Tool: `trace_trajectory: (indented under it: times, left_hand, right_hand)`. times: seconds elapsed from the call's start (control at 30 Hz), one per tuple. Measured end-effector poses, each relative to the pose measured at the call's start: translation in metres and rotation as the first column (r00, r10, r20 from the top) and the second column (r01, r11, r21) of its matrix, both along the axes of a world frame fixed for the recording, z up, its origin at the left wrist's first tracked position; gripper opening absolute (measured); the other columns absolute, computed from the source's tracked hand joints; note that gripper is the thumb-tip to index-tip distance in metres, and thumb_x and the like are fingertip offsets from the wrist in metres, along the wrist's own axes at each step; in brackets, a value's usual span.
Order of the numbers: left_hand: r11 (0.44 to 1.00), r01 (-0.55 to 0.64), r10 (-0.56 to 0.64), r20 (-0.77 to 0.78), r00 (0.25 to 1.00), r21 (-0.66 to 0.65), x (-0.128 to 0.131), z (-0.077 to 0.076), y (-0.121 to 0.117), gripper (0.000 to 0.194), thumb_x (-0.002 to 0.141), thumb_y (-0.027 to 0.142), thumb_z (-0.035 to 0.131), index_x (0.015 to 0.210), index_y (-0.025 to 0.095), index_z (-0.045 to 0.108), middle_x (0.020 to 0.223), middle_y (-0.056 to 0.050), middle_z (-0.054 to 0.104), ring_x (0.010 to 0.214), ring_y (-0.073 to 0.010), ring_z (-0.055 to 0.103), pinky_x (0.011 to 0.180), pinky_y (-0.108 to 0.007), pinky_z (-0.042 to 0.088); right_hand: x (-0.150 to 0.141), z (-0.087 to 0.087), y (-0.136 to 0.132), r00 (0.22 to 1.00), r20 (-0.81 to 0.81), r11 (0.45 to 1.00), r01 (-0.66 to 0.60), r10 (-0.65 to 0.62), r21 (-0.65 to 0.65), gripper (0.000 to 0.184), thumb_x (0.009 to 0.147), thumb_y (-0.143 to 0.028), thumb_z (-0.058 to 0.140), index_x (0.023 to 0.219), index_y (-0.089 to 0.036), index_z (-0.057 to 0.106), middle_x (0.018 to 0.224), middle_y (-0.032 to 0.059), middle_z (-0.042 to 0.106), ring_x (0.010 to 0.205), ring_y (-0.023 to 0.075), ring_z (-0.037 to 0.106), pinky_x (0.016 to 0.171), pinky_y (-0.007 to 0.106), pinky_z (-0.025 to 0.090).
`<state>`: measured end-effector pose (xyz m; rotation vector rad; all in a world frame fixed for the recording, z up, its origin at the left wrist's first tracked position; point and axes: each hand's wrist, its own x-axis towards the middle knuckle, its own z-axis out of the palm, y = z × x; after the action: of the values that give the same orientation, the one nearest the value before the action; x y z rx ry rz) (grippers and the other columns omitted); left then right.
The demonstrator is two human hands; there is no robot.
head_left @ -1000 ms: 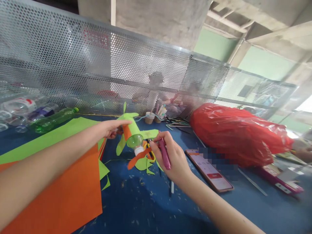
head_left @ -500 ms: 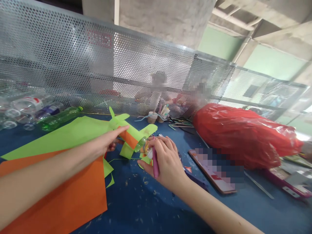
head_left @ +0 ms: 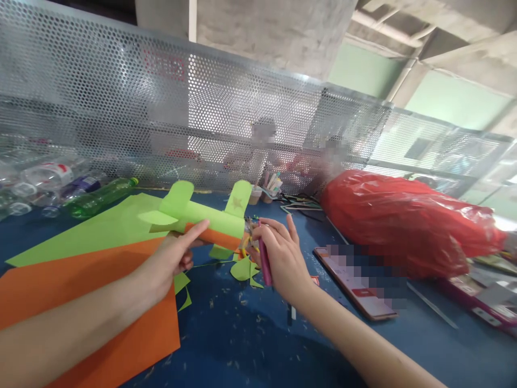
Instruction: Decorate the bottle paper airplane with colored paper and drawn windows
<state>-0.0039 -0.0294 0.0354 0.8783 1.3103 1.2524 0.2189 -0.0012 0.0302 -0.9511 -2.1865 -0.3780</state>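
My left hand (head_left: pixel 172 261) grips a craft airplane (head_left: pixel 202 215) made of a bottle wrapped in green and orange paper, with green wings and tail, held level above the blue table (head_left: pixel 250 334). My right hand (head_left: pixel 278 256) is at the plane's nose end, fingers closed around a pink pen (head_left: pixel 264 264) and touching the nose. Green paper scraps (head_left: pixel 242 268) lie on the table under the plane.
Orange paper (head_left: pixel 100 302) and green paper (head_left: pixel 92 231) sheets lie at the left. Empty plastic bottles (head_left: pixel 60 186) lie at the far left. A phone (head_left: pixel 355 283) and a red plastic bag (head_left: pixel 404 226) sit to the right. A perforated metal screen (head_left: pixel 202 113) backs the table, with small cups (head_left: pixel 264 191) before it.
My left hand has turned the airplane from nose-towards-me to lying sideways and level, and lifted it. My right hand with the pen has stayed at its nose.
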Motion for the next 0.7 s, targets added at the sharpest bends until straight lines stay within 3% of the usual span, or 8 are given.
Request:
trace_trajectory:
  times: [0.1, 0.2, 0.27, 0.37, 0.47, 0.53, 0.63, 0.7]
  left_hand:
    - [0.995, 0.009, -0.012, 0.029, 1.000, 0.101, 0.000, 0.007, -0.008, 0.067, 0.062, 0.057, 0.080, 0.114, 0.025, 0.053, 0.093, -0.002, 0.067, 0.047, -0.0047, 0.030, 0.049, -0.024, 0.033]
    - [0.991, 0.111, -0.109, -0.030, 0.994, 0.078, 0.000, 0.009, -0.013, 0.087, 0.059, 0.045, 0.084, 0.132, 0.032, 0.039, 0.064, 0.010, 0.052, 0.044, -0.0063, 0.031, 0.047, -0.024, 0.029]
    - [0.977, 0.208, -0.205, -0.077, 0.976, 0.038, 0.001, 0.001, -0.014, 0.089, 0.062, 0.042, 0.081, 0.137, 0.031, 0.034, 0.050, 0.014, 0.037, 0.042, -0.0079, 0.029, 0.045, -0.024, 0.026]
    - [0.942, 0.319, -0.327, -0.071, 0.942, -0.101, 0.004, -0.021, -0.016, 0.065, 0.067, 0.045, 0.073, 0.123, 0.023, 0.049, 0.042, 0.015, 0.028, 0.040, -0.0088, 0.026, 0.042, -0.024, 0.021]
    - [0.895, 0.396, -0.415, -0.056, 0.908, -0.207, 0.008, -0.038, -0.022, 0.044, 0.068, 0.048, 0.067, 0.101, 0.021, 0.057, 0.054, 0.010, 0.049, 0.039, -0.0058, 0.026, 0.041, -0.024, 0.019]
    - [0.861, 0.442, -0.469, -0.060, 0.881, -0.251, 0.010, -0.039, -0.026, 0.035, 0.065, 0.048, 0.069, 0.082, 0.019, 0.058, 0.061, 0.004, 0.060, 0.037, -0.0038, 0.024, 0.040, -0.025, 0.019]
    - [0.794, 0.540, -0.592, -0.152, 0.792, -0.277, 0.012, -0.031, -0.030, 0.029, 0.074, 0.046, 0.062, 0.083, 0.019, 0.060, 0.086, -0.005, 0.074, 0.037, -0.0037, 0.027, 0.041, -0.025, 0.024]
    - [0.753, 0.595, -0.657, -0.251, 0.711, -0.283, 0.015, -0.025, -0.033, 0.026, 0.079, 0.044, 0.056, 0.089, 0.020, 0.063, 0.095, -0.005, 0.076, 0.038, -0.0054, 0.031, 0.042, -0.025, 0.027]
  right_hand:
    - [0.003, 0.008, 0.003, 0.997, -0.080, 1.000, -0.018, 0.018, -0.002, 0.016, 0.086, -0.018, 0.062, 0.089, -0.025, 0.048, 0.098, 0.0037, 0.071, 0.112, 0.0239, 0.061, 0.116, 0.059, 0.017]
    - [0.007, 0.016, 0.007, 0.993, -0.114, 0.995, -0.051, 0.041, -0.091, 0.020, 0.085, -0.023, 0.065, 0.088, -0.025, 0.045, 0.094, 0.0028, 0.070, 0.106, 0.0238, 0.064, 0.114, 0.059, 0.021]
    - [0.010, 0.019, 0.011, 0.993, -0.094, 0.981, -0.088, 0.072, -0.174, 0.018, 0.085, -0.022, 0.063, 0.088, -0.025, 0.046, 0.098, 0.0030, 0.070, 0.104, 0.0226, 0.065, 0.113, 0.058, 0.024]
    - [0.013, 0.015, 0.019, 0.992, -0.011, 0.947, -0.127, 0.129, -0.294, 0.016, 0.084, -0.020, 0.062, 0.089, -0.024, 0.048, 0.102, 0.0030, 0.069, 0.111, 0.0220, 0.062, 0.114, 0.058, 0.022]
    - [0.012, 0.006, 0.027, 0.978, 0.069, 0.901, -0.152, 0.196, -0.406, 0.011, 0.085, -0.021, 0.061, 0.090, -0.023, 0.051, 0.101, 0.0031, 0.069, 0.121, 0.0227, 0.058, 0.115, 0.058, 0.019]
    - [0.012, 0.000, 0.033, 0.966, 0.112, 0.872, -0.158, 0.235, -0.464, 0.010, 0.085, -0.021, 0.060, 0.092, -0.023, 0.053, 0.103, 0.0043, 0.069, 0.127, 0.0243, 0.054, 0.114, 0.058, 0.021]
    - [0.015, -0.005, 0.038, 0.953, 0.156, 0.866, -0.158, 0.260, -0.474, 0.014, 0.085, -0.012, 0.054, 0.095, -0.022, 0.054, 0.107, 0.0051, 0.069, 0.134, 0.0251, 0.047, 0.114, 0.058, 0.020]
    - [0.019, -0.005, 0.040, 0.947, 0.165, 0.860, -0.165, 0.274, -0.483, 0.020, 0.084, -0.007, 0.051, 0.096, -0.023, 0.054, 0.107, 0.0044, 0.069, 0.134, 0.0246, 0.047, 0.113, 0.057, 0.019]
